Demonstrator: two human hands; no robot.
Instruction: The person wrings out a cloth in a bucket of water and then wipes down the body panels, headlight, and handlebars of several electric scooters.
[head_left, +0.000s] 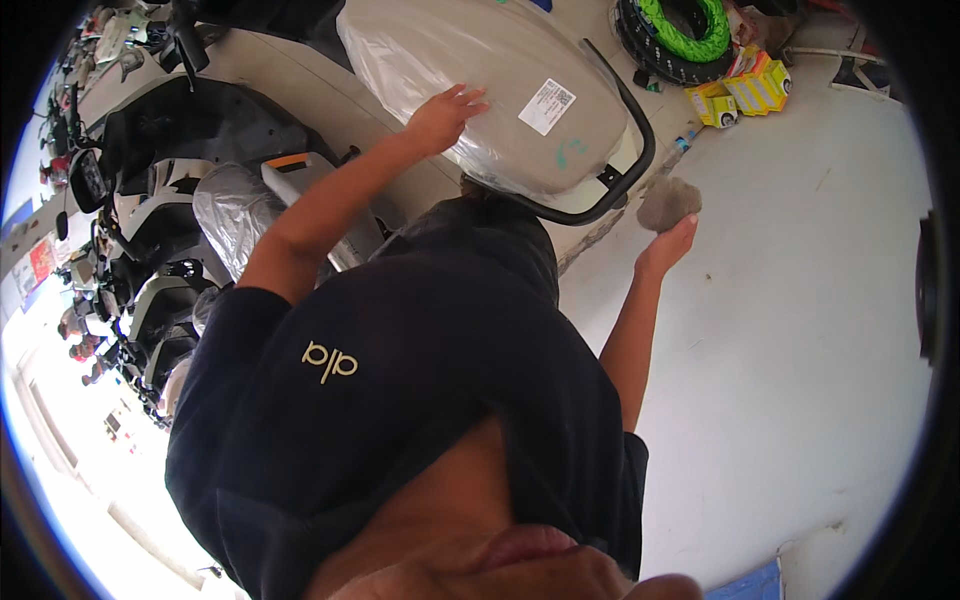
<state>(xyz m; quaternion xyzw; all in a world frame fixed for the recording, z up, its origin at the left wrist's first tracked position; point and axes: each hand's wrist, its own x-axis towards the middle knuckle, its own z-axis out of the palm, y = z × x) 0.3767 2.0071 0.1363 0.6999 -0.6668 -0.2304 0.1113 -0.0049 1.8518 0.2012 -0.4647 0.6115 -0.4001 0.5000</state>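
Note:
A beige scooter seat (480, 45) wrapped in clear plastic lies before me. My left hand (442, 120) is at its near left side, fingers spread over the plastic and gripping nothing. Whether the palm presses on it is hard to tell. On the seat's right part is a white label (547, 106) with writing and a printed code, and near it a green mark (571, 154). Around the seat's rear end curves a black grab rail (637, 135). To the right of that rail, my right hand (671, 244) holds a crumpled grey-brown cloth (667, 202).
More scooters (217, 120) stand close on my left, one with a plastic-covered seat (240, 210). A white wall (780, 300) rises on my right. Ahead to the right are black tyres (652, 45), a green-wrapped ring (686, 49), yellow boxes (750, 86) and a plastic bottle (681, 144).

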